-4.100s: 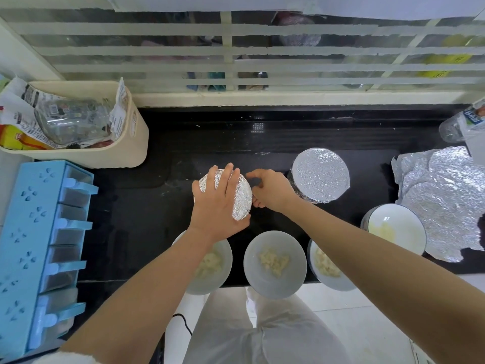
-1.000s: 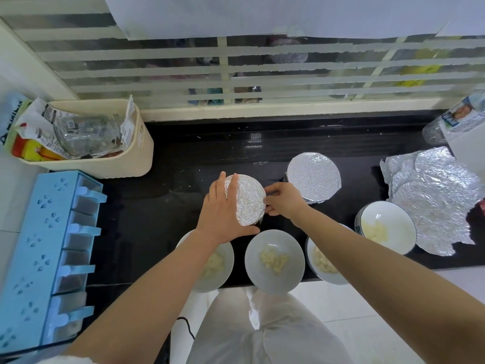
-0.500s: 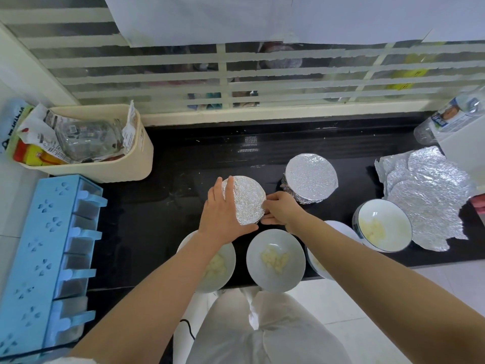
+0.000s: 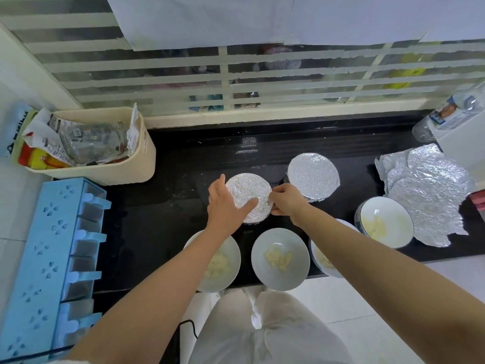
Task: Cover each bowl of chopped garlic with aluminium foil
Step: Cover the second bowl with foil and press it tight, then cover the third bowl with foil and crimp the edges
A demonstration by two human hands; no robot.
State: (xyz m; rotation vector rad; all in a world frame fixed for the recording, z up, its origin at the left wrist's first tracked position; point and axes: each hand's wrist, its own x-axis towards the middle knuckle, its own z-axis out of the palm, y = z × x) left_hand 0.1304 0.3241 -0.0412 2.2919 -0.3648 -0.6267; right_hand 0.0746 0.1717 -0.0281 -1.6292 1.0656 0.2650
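Note:
A foil-covered bowl [image 4: 246, 191] sits mid-counter. My left hand [image 4: 225, 206] grips its left side, thumb lying across the foil top. My right hand [image 4: 287, 202] pinches the foil at the bowl's right rim. A second foil-covered bowl [image 4: 313, 176] stands just behind and to the right. Open bowls of chopped garlic line the front edge: one under my left forearm [image 4: 231, 256], one in the middle [image 4: 279, 258], one under my right forearm [image 4: 321, 260], and a white bowl [image 4: 384, 222] further right. Loose foil sheets [image 4: 427, 190] lie at the right.
A cream bin [image 4: 110, 169] full of wrappers stands at the back left. A blue drawer rack [image 4: 49, 258] sits along the left. A plastic bottle [image 4: 448, 114] lies at the back right. The black counter [image 4: 157, 219] ends just in front of the bowls.
My left thumb has slid further across the foil top. My right hand stays at the right rim, pinching the foil. The camera has drifted slightly.

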